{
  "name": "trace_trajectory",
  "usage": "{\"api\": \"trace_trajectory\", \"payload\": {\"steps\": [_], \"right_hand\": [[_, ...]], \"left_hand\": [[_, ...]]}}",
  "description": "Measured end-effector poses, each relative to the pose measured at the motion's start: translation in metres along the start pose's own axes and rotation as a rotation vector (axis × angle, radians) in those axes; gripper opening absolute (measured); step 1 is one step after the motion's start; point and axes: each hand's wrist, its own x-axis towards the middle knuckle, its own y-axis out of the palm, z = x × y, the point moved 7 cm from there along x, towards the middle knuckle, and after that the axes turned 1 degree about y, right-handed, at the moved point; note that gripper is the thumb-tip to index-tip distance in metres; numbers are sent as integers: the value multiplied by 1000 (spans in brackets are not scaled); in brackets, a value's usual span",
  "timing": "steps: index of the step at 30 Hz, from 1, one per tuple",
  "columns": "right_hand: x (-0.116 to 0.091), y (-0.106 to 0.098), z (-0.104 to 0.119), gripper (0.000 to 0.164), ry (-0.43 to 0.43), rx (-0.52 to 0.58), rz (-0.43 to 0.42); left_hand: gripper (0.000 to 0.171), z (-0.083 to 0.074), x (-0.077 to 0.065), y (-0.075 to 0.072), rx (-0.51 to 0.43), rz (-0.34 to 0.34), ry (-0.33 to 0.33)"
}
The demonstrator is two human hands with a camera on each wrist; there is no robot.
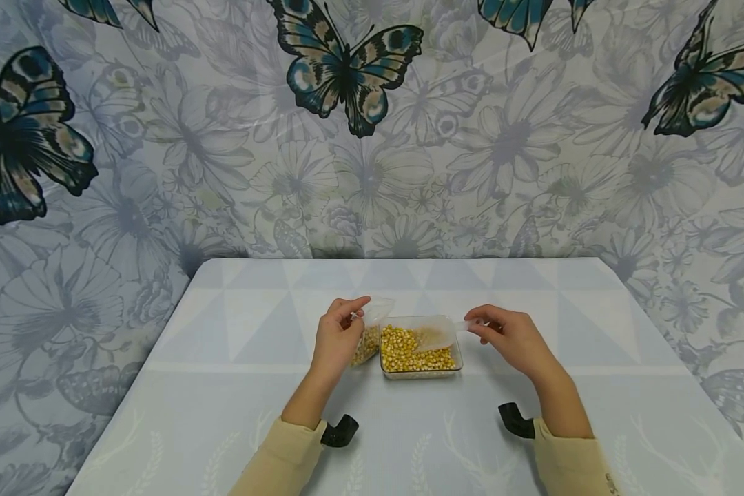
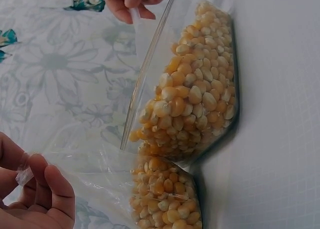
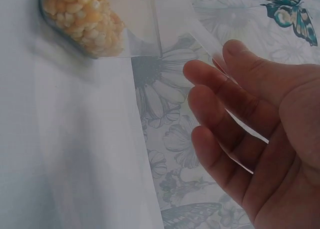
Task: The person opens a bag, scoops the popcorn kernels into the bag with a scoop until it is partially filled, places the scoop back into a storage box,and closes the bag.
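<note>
A clear rectangular container (image 1: 423, 376) holds yellow corn kernels (image 1: 403, 346). Against its left side stands a clear plastic bag (image 1: 367, 344), with more kernels (image 2: 167, 199) in its lower part. My left hand (image 1: 336, 339) pinches the gathered top of this bag between thumb and fingers. To the right of the container, my right hand (image 1: 512, 339) pinches the handle (image 3: 206, 41) of a translucent white scoop (image 1: 435, 337). The scoop's bowl lies inside the container, over the kernels at the right; whether it holds any is hard to see.
The items stand on a white table (image 1: 223, 399) with pale blue triangles. Behind it hangs a floral cloth (image 1: 502, 186) with butterflies. A black curved piece sits at each wrist, one by the left sleeve (image 1: 341, 432), one by the right sleeve (image 1: 517, 420).
</note>
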Motion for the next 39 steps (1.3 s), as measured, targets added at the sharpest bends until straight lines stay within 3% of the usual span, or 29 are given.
{"api": "trace_trajectory", "payload": {"steps": [13, 39], "right_hand": [[1, 10, -2, 20, 41, 0, 67], [4, 29, -4, 19, 29, -2, 102]], "left_hand": [[45, 0, -1, 0, -2, -4, -3], [43, 1, 0, 1, -5, 2, -15]]}}
